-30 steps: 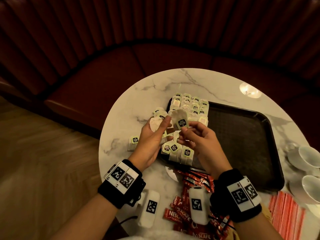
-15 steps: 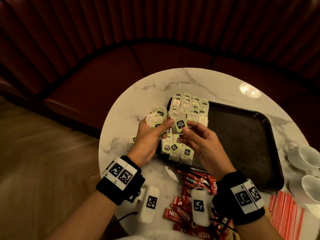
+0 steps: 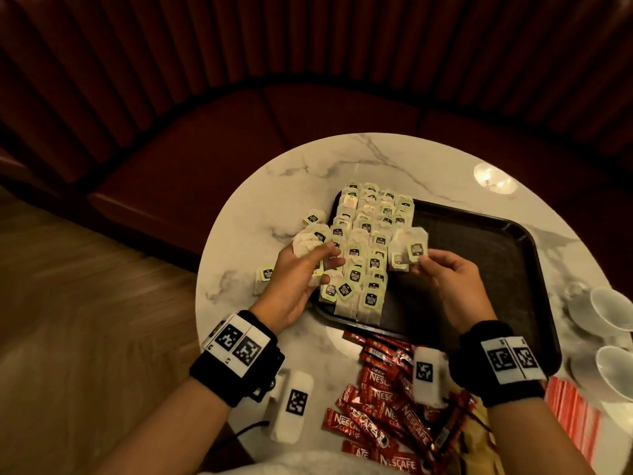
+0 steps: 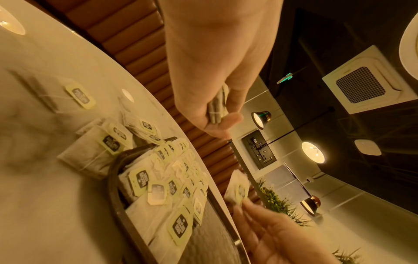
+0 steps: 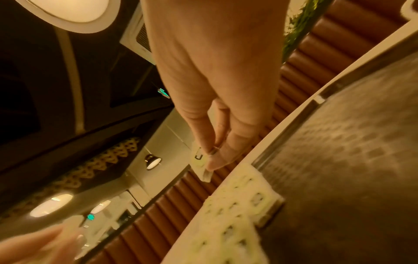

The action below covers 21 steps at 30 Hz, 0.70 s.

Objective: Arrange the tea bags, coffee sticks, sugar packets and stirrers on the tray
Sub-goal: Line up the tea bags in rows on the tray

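A dark tray [image 3: 496, 269] lies on the round marble table [image 3: 376, 159]; its left part is covered by rows of tea bags [image 3: 370, 234] with green tags. My right hand [image 3: 448, 279] pinches one tea bag [image 3: 412, 248] by its lower edge just above the tray, right of the rows; the same tea bag [image 5: 201, 166] shows between its fingertips in the right wrist view. My left hand [image 3: 301, 279] grips a small stack of tea bags [image 3: 310, 241] at the tray's left edge; the stack [image 4: 218, 107] is edge-on in its fingers. Red coffee sticks [image 3: 387, 406] lie heaped near the front.
Loose tea bags [image 3: 263, 277] lie on the table left of the tray. Red-striped packets [image 3: 572, 413] sit at the front right beside two white cups [image 3: 613, 313]. White tagged blocks [image 3: 293, 406] hang below my wrists. A red curved bench [image 3: 239, 132] surrounds the table.
My right hand has drawn one tea bag away from the left hand's stack and carried it rightward over the tray. The left hand stayed at the tray's left edge.
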### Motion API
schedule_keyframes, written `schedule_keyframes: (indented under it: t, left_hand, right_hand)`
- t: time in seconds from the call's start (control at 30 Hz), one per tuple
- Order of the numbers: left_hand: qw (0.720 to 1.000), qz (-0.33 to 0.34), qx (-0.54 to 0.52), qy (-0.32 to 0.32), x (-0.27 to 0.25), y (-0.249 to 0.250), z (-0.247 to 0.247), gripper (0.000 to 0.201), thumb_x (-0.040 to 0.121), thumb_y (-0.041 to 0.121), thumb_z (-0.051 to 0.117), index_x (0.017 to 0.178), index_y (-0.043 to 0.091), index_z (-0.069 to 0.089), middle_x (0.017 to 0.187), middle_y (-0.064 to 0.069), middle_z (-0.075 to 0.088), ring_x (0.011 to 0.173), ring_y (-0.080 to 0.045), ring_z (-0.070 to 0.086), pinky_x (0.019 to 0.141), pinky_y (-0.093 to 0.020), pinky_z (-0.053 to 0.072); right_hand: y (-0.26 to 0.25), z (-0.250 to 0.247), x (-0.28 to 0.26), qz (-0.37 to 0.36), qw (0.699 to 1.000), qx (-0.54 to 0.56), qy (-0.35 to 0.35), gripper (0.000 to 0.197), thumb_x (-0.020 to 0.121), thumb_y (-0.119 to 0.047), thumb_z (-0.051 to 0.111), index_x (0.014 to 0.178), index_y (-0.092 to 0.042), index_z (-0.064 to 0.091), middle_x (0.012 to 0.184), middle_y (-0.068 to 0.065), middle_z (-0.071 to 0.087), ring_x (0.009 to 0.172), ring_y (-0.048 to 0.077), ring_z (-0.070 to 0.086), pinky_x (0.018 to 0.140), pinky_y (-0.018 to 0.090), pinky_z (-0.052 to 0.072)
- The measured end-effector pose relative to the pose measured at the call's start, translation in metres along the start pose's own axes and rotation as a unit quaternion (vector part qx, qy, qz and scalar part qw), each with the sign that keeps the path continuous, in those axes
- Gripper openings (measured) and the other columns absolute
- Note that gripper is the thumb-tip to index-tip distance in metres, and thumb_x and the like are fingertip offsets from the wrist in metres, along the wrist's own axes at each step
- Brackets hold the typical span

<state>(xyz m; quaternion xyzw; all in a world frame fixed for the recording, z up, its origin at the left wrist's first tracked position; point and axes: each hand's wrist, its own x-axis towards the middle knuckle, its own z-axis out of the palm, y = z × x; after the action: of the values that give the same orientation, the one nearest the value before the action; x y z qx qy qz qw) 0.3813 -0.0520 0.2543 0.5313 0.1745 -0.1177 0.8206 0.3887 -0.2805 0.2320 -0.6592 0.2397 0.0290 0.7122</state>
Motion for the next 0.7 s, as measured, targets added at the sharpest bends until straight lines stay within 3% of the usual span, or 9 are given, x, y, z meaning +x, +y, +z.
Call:
schedule_keyframes:
  t: [0.1, 0.23, 0.33, 0.47, 0.63, 0.7]
  left_hand:
    - [1.000, -0.008, 0.008, -0.004, 0.000, -0.003, -0.002, 0.023, 0.092, 0.012, 0.062, 0.115, 0.009, 0.061, 0.090, -0.006, 0.071, 0.076, -0.013, 0.072, 0.049, -0.018, 0.043]
    - [1.000, -0.014, 0.013, -0.008, 0.000, -0.005, -0.001, 0.011, 0.093, 0.013, 0.062, 0.104, 0.013, 0.063, 0.089, -0.005, 0.072, 0.076, -0.014, 0.071, 0.052, -0.020, 0.042]
    - [1.000, -0.015, 0.017, -0.011, -0.001, -0.005, -0.001, 0.008, 0.093, 0.013, 0.062, 0.100, 0.015, 0.064, 0.086, -0.003, 0.072, 0.075, -0.014, 0.071, 0.054, -0.021, 0.042]
    - [0.999, -0.011, 0.028, -0.010, -0.001, -0.003, -0.004, 0.006, 0.093, 0.013, 0.062, 0.098, 0.014, 0.065, 0.082, -0.001, 0.071, 0.073, -0.012, 0.071, 0.052, -0.019, 0.043]
    - [0.999, -0.018, 0.028, -0.014, -0.001, -0.003, -0.003, 0.006, 0.094, 0.013, 0.061, 0.098, 0.013, 0.064, 0.081, -0.002, 0.070, 0.072, -0.012, 0.071, 0.050, -0.018, 0.043]
    - [1.000, -0.021, 0.015, -0.015, 0.000, -0.003, -0.003, 0.010, 0.095, 0.015, 0.060, 0.103, 0.011, 0.063, 0.084, -0.005, 0.070, 0.072, -0.013, 0.071, 0.052, -0.020, 0.046]
  right_hand:
    - [0.013, -0.009, 0.017, 0.056, 0.998, -0.018, 0.035, 0.010, 0.094, 0.002, 0.057, 0.092, -0.006, 0.062, 0.101, 0.015, 0.067, 0.078, 0.016, 0.067, 0.062, 0.015, 0.057]
    - [0.030, -0.005, 0.026, 0.096, 0.992, -0.087, 0.002, 0.005, 0.092, -0.002, 0.064, 0.097, -0.001, 0.064, 0.099, 0.018, 0.069, 0.084, 0.021, 0.068, 0.073, 0.022, 0.058]
    - [0.035, -0.002, 0.030, 0.078, 0.982, -0.173, 0.009, 0.019, 0.087, -0.017, 0.073, 0.101, -0.004, 0.067, 0.102, 0.014, 0.072, 0.089, 0.022, 0.071, 0.081, 0.033, 0.058]
    - [0.031, 0.002, 0.027, 0.031, 0.948, -0.316, 0.002, 0.015, 0.096, -0.026, 0.063, 0.104, -0.013, 0.066, 0.099, 0.004, 0.066, 0.079, 0.013, 0.064, 0.073, 0.030, 0.057]
    - [0.028, 0.005, 0.029, 0.046, 0.950, -0.309, -0.002, 0.013, 0.096, -0.021, 0.062, 0.100, -0.010, 0.068, 0.100, 0.011, 0.070, 0.085, 0.020, 0.068, 0.083, 0.036, 0.059]
    - [0.026, 0.003, 0.027, 0.044, 0.950, -0.309, 0.007, 0.021, 0.096, -0.023, 0.062, 0.109, -0.007, 0.067, 0.099, 0.010, 0.070, 0.088, 0.021, 0.068, 0.081, 0.034, 0.058]
